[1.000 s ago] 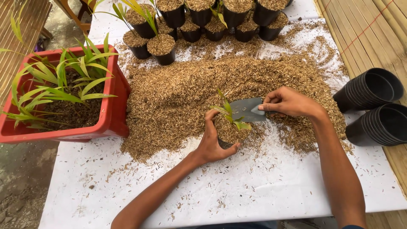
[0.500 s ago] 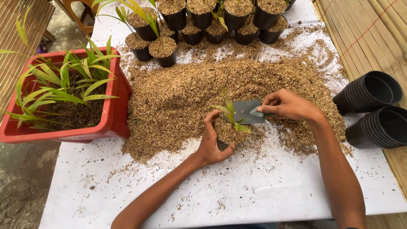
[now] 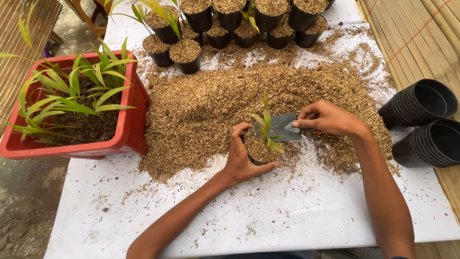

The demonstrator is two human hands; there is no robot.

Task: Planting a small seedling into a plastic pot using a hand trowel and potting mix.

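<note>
My left hand point(image 3: 241, 160) wraps around a small black pot point(image 3: 258, 152) filled with brown husk, a green seedling point(image 3: 266, 125) standing in it. The pot sits at the near edge of a big heap of rice husk point(image 3: 215, 103) on a white sheet point(image 3: 268, 216). My right hand point(image 3: 328, 117) pinches a flat grey plastic scoop point(image 3: 282, 128) by its right end, its blade resting just behind the seedling, over the pot's rim.
A red tub point(image 3: 125, 129) of soil and green seedlings stands at the left. Several filled black pots point(image 3: 225, 21) line the far edge. Two stacks of empty black pots point(image 3: 421, 122) lie on their sides at the right, on a bamboo mat point(image 3: 412, 33).
The seedling stands more upright than before. My left hand has shifted its fingers around the pot. The right hand and scoop have hardly moved.
</note>
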